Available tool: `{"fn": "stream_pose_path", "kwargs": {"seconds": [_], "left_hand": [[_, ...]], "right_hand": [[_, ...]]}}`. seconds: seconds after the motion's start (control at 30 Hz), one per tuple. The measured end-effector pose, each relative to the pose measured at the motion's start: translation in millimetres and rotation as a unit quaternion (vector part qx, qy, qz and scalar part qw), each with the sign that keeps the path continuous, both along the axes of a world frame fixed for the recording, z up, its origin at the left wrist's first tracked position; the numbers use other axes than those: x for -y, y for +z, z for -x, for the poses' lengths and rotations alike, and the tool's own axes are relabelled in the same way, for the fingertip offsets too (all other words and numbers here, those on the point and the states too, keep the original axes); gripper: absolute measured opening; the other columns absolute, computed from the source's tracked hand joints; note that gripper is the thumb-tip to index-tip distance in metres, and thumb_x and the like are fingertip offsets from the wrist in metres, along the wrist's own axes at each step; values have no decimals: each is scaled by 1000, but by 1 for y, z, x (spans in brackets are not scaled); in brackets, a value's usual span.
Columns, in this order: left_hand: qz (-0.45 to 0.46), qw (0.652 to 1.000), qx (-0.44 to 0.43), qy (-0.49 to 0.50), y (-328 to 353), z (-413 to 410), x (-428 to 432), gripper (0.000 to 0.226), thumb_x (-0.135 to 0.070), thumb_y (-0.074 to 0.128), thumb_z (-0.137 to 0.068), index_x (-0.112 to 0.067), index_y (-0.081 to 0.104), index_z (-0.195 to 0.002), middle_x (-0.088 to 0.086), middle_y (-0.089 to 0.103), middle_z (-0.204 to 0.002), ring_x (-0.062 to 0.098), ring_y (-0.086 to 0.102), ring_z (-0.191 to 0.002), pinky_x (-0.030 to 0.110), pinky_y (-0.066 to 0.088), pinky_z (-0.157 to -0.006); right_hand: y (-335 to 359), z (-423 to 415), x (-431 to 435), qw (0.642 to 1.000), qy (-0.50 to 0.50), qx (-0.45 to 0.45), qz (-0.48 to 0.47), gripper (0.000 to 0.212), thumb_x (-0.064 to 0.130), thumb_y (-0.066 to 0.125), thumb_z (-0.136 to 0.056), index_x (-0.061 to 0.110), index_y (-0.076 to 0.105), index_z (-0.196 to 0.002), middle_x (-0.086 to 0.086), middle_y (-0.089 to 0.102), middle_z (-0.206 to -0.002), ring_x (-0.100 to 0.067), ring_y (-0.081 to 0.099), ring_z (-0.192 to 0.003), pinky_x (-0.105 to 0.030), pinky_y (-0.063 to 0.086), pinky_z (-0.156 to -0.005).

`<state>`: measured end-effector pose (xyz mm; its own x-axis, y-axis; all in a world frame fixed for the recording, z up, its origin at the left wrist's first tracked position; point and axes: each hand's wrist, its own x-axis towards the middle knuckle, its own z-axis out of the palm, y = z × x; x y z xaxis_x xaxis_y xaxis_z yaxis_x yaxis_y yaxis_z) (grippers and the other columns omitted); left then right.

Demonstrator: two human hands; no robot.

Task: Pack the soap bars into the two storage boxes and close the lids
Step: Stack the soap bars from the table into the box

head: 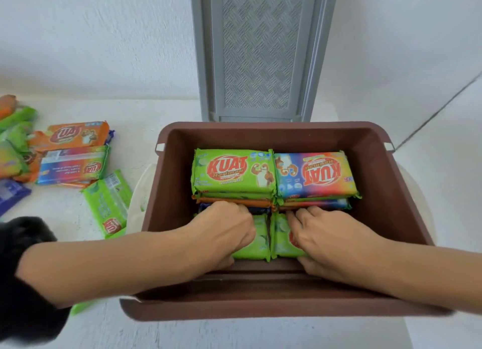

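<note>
**Storage box**: brown, open, standing on the white desk.

**Lid**: grey with a woven-pattern panel, upright just behind the box's far rim.

**Contents, far side:** two stacks of soap bars side by side. One is topped by a green-wrapped bar, the other by a multicoloured bar.

**Contents, near side:** two green bars lying flat, edges touching.

**Left grip**: fingers curled over the left green bar, holding it.

**Right grip**: fingers curled on the far edge of the right green bar, thumb at its near edge.

**Loose soap bars**: a heap on the desk left of the box, apart from it.

**Sleeve**: black, on the left forearm.
</note>
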<state>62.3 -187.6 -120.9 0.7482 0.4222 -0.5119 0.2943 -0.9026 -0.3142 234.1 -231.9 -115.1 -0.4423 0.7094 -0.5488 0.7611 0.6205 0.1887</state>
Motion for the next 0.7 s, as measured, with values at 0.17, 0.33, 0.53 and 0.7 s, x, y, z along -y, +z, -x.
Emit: {"fn": "stream_pose_path", "kwargs": {"seconds": [0.17,0.33,0.53,0.7], "left_hand": [[18,1000,0,-24,5,-5,3,40,-49,75,-63,-21,62,-89,-1,63,-81,14,62,-64,25,34,-46],[1,999,41,23,0,-13,5,31,-28,59,-87,-11,50,-112,8,56,-110,25,59,-93,32,29,-50],[-30,951,294,94,7,8,-5,62,-21,96,-18,-16,62,-70,5,61,-58,19,59,-45,27,31,-32],[22,990,134,46,4,-12,3,46,-47,71,-73,-12,60,-101,7,64,-99,26,64,-85,32,44,-61]], "right_hand": [[-2,1,-3,1000,29,5,-7,51,19,34,-92,-4,32,-137,-19,46,-129,-32,48,-112,-43,41,-93],[1,1,-3,999,25,-1,-31,56,29,42,-92,1,31,-139,-15,45,-130,-29,47,-115,-38,41,-95],[2,1,-4,998,26,-31,-40,56,27,44,-93,4,27,-141,-12,42,-133,-28,44,-119,-37,39,-97],[10,1,-6,998,-9,-43,-42,55,26,47,-91,13,30,-141,-5,42,-134,-24,44,-122,-35,41,-94]]}}
